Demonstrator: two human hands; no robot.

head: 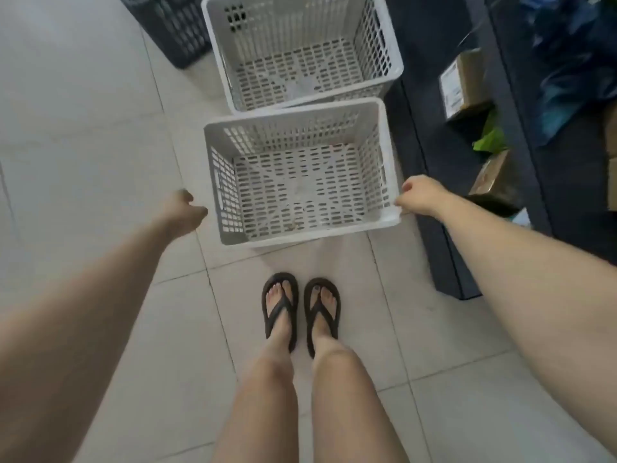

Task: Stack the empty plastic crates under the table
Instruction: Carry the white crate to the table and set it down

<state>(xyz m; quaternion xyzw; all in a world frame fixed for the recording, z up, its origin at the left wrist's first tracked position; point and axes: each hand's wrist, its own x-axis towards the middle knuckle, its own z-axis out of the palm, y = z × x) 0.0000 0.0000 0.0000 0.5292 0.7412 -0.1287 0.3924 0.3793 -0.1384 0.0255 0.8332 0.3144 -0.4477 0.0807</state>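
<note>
both hands, left hand and right hand, clasp the sides of an empty near crate (grey, slotted); the far crate beyond is empty too.

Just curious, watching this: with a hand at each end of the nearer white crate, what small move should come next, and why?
Probably lift the near crate and carry it forward over the far crate. The right hand grips its rim, the left hand sits at the opposite side, though its grip is unclear. Both crates look empty and alike, so one should nest inside the other.
</note>
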